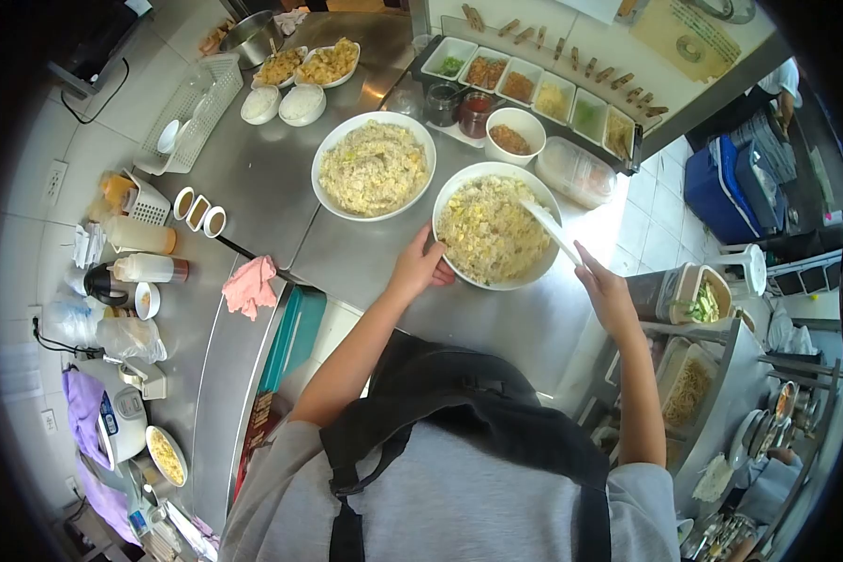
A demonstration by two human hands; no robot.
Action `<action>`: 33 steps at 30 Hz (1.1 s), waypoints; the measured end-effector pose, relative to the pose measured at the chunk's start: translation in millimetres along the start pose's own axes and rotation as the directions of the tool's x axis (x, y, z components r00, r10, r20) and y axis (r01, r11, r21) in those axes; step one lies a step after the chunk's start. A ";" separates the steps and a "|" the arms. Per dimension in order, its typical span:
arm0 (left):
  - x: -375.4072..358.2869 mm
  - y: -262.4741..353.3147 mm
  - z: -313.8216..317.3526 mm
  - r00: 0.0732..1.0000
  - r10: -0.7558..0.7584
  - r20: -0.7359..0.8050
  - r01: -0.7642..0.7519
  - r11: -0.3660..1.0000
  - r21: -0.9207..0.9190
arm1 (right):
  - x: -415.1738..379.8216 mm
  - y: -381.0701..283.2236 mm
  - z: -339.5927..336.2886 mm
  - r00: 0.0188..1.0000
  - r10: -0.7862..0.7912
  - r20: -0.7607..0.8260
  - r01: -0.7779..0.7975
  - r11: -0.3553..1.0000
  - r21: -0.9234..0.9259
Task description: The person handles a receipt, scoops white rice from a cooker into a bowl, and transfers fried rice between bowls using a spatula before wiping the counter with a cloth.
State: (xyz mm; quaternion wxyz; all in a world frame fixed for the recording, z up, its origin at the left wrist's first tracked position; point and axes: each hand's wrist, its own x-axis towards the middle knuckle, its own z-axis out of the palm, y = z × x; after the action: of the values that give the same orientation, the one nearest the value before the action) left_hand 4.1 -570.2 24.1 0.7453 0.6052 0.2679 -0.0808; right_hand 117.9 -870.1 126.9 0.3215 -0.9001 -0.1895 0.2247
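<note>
My right hand [604,292] is closed around the handle of a white rice paddle [554,228]. The paddle's head rests in fried rice [492,229] with yellow egg bits, inside a large white bowl [504,284]. At that bowl's left side, my left hand [421,267] grips the rim and wall. Just beyond on the left stands a second white bowl [318,183], heaped with paler fried rice [377,169]. A smaller white bowl [532,126] of reddish-brown minced food sits behind the nearer bowl, beside a clear plastic container [576,173].
A rack of topping trays [534,86] lines the counter's back edge. Plates of fried pieces [328,64] and two small rice bowls [302,105] stand at the back left. A pink cloth [250,288] lies left. Sauce bottles [150,268] line the left wall. A person [785,84] is far right.
</note>
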 end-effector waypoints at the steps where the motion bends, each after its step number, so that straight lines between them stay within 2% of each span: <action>1: -1.1 -0.4 -0.3 1.000 -0.017 0.002 0.017 1.000 0.008 | -10.0 -13.9 -4.7 1.000 0.032 0.000 -0.032 0.999 -0.013; 2: -1.4 0.6 -0.9 0.999 -0.031 0.008 0.031 0.999 0.017 | -17.0 -22.4 -4.2 0.998 0.064 -0.004 -0.064 0.998 -0.027; 5: -8.9 11.9 6.2 0.999 -0.032 0.030 0.029 0.996 0.089 | -7.8 -27.1 17.0 0.996 -0.070 0.050 0.075 0.991 -0.111; 6: -12.6 12.8 9.4 0.999 -0.029 0.035 0.025 0.993 0.117 | -2.0 -32.8 26.1 0.996 -0.088 0.020 0.090 0.980 -0.179; 9: -7.5 0.6 13.4 0.999 0.042 0.017 -0.042 0.999 -0.001 | 7.4 -48.9 27.8 0.996 -0.073 -0.042 0.056 0.946 -0.320; 12: -11.1 -0.2 18.5 0.996 0.067 -0.052 -0.062 0.994 0.087 | -15.3 -58.2 3.3 0.991 -0.013 -0.131 -0.033 0.939 -0.342; 14: -17.1 -3.6 19.6 0.989 0.108 -0.099 -0.100 0.992 0.081 | -32.7 -26.8 -13.2 0.973 -0.212 -0.086 0.158 0.896 -0.416; 16: -27.8 3.3 20.1 0.980 0.144 -0.136 -0.129 0.985 0.112 | -45.1 -35.2 -17.1 0.998 -0.054 -0.030 0.043 0.959 -0.280; 17: -33.1 7.4 20.6 0.976 0.159 -0.148 -0.138 0.980 0.141 | -51.0 -45.1 -17.3 0.980 0.195 0.042 -0.189 0.975 -0.117; 18: -39.3 13.1 21.6 0.972 0.172 -0.162 -0.144 0.975 0.169 | -56.2 -58.0 -14.5 0.897 0.416 0.153 -0.424 0.905 0.029; 19: -42.2 15.7 22.4 0.970 0.175 -0.167 -0.140 0.969 0.206 | -57.9 -59.5 -4.1 0.883 0.415 0.220 -0.448 0.884 0.132; 21: -46.9 21.5 24.0 0.965 0.186 -0.184 -0.129 0.951 0.282 | -51.0 -57.0 18.2 0.890 0.374 0.261 -0.433 0.872 0.227; 24: -53.2 33.4 25.9 0.958 0.232 -0.167 -0.154 0.911 0.383 | -37.4 -66.6 39.0 0.912 0.336 0.235 -0.386 0.897 0.215; 27: -48.6 33.3 22.6 0.957 0.256 -0.139 -0.181 0.897 0.404 | -25.7 -72.6 48.6 0.887 0.366 0.280 -0.440 0.855 0.276; 30: -45.7 35.9 15.4 0.967 0.226 -0.116 -0.174 0.922 0.347 | -22.9 -61.3 48.4 0.848 0.360 0.389 -0.516 0.727 0.453; 33: -38.0 25.0 8.0 0.971 0.216 -0.106 -0.174 0.934 0.313 | -27.3 -47.2 48.3 0.845 0.327 0.422 -0.519 0.691 0.504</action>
State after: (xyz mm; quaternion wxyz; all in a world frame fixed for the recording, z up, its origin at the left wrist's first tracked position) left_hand -14.4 -579.2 65.5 0.6280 0.7396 0.2422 -0.0040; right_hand 60.7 -825.4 132.5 0.4954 -0.7248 0.0606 0.4749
